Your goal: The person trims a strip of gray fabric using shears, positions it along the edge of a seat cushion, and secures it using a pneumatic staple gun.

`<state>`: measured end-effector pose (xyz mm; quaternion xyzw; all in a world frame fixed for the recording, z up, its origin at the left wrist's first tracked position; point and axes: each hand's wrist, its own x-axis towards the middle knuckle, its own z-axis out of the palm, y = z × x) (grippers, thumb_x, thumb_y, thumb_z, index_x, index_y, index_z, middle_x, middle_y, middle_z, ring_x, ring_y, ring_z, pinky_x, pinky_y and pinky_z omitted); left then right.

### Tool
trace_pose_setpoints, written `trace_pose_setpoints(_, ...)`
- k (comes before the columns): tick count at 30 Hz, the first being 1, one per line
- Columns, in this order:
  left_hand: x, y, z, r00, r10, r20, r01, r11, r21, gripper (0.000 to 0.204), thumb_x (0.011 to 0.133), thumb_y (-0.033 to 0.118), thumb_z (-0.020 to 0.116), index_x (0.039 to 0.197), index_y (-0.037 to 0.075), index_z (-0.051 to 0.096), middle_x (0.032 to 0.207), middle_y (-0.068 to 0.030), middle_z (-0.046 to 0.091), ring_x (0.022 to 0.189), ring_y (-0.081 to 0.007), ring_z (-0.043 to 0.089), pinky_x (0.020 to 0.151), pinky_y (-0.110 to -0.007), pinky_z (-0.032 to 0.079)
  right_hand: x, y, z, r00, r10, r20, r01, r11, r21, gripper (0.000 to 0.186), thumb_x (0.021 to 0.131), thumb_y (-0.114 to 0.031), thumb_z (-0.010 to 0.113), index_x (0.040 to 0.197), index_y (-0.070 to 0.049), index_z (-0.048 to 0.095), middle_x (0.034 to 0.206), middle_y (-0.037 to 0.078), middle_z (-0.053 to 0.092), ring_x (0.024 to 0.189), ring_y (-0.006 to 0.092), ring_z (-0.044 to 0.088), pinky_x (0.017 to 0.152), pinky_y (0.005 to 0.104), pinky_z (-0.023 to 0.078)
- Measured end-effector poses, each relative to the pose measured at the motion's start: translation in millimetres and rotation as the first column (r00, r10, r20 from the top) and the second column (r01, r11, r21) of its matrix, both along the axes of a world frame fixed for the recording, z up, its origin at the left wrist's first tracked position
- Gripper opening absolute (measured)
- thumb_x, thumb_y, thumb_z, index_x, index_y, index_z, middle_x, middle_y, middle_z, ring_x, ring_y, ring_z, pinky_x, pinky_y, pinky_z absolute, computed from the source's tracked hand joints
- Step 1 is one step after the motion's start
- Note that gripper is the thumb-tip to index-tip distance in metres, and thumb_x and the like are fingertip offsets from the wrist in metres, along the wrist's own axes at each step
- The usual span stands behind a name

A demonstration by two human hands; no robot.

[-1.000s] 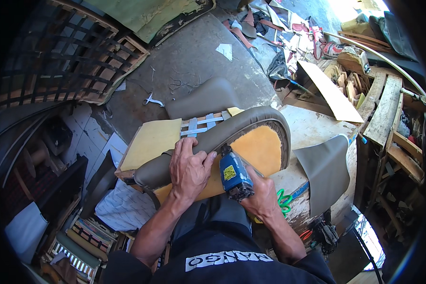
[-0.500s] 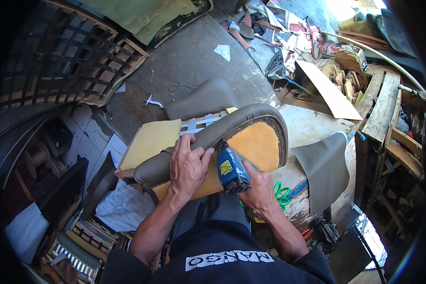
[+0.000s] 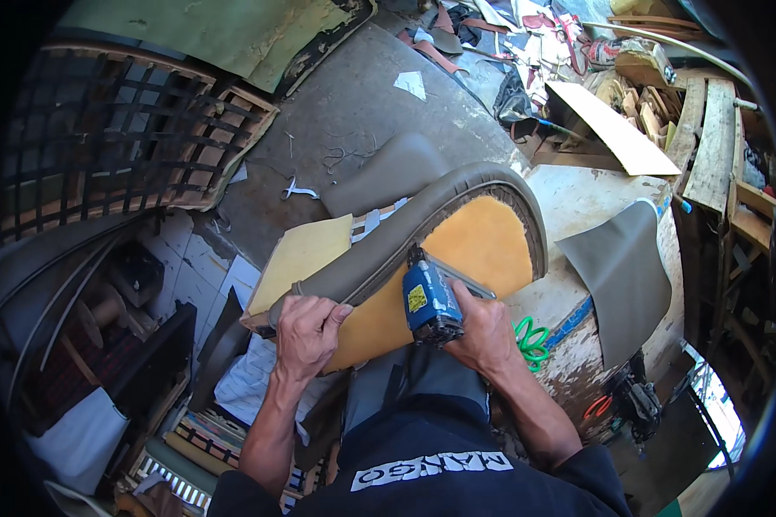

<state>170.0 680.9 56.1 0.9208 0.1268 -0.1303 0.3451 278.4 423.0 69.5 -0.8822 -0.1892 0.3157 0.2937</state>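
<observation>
A curved chair piece point(image 3: 481, 247) with orange foam on its side lies across my lap and the worktable. Its rim is a rounded roll of grey-brown upholstery cover point(image 3: 374, 250). My left hand point(image 3: 306, 338) is closed over the lower left end of this roll, fingers curled on the cover and thumb pointing right; the fingertips are partly hidden. My right hand point(image 3: 485, 332) grips a blue pneumatic staple gun point(image 3: 431, 302), its nose near the inner seam of the roll, above the foam. Whether the nose touches the cover I cannot tell.
A green coiled air hose point(image 3: 532, 343) hangs below my right hand. A loose grey-brown cover piece point(image 3: 622, 276) drapes over the worn worktable point(image 3: 569, 202) at right. Scrap wood point(image 3: 651, 116) and fabric scraps point(image 3: 491, 34) lie beyond. A webbed frame point(image 3: 138, 138) stands at far left.
My left hand has slid down and left along the roll, away from the staple gun. The gun's nose has come slightly lower along the seam. The whole view has shifted a little.
</observation>
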Motion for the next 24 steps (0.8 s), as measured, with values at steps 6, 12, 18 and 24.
trace_pose_setpoints(6,-11,-26,-9,0.997,0.023,-0.068,-0.022,1.0,0.019,0.028,0.1,0.023,0.065,0.079,0.005,0.066,0.066,-0.0118,0.064,0.061,-0.0327,0.062,0.068,-0.041,0.045,-10,7,4,0.999,-0.039,0.021,0.039,0.999,-0.02,0.061,0.073,-0.025,0.086,0.125,-0.008,0.06,0.078,0.019,0.073,0.075,0.0391,0.073,0.068,0.0497,0.058)
trace_pose_setpoints(12,-19,-37,-25,0.939,0.327,0.104,-0.31,0.938,-0.154,0.035,0.098,0.008,0.063,0.131,0.014,0.071,0.07,-0.0137,0.067,0.061,-0.0316,0.066,0.063,-0.044,0.054,-22,20,3,0.992,-0.098,0.08,0.1,0.995,-0.015,0.058,0.074,-0.021,0.083,0.125,-0.007,0.059,0.08,0.022,0.072,0.077,0.0413,0.072,0.07,0.05,0.058)
trace_pose_setpoints(18,-22,-19,-33,0.987,-0.067,0.147,0.062,0.997,0.039,0.069,0.085,-0.002,0.063,0.146,0.03,0.06,0.059,-0.0114,0.059,0.056,-0.0292,0.064,0.062,-0.045,0.054,-33,21,7,0.993,-0.12,0.013,0.12,0.992,0.029,0.06,0.072,-0.015,0.082,0.126,-0.005,0.06,0.084,0.022,0.072,0.081,0.0415,0.072,0.072,0.0488,0.058)
trace_pose_setpoints(24,-24,-18,-36,0.99,-0.132,0.056,0.126,0.988,0.088,0.066,0.086,0.001,0.061,0.145,0.03,0.061,0.056,-0.0087,0.056,0.053,-0.0277,0.062,0.06,-0.045,0.054,-36,18,7,0.999,-0.047,-0.001,0.047,0.998,0.035,0.061,0.07,-0.014,0.082,0.127,-0.007,0.06,0.087,0.021,0.073,0.08,0.0407,0.072,0.072,0.0472,0.059)
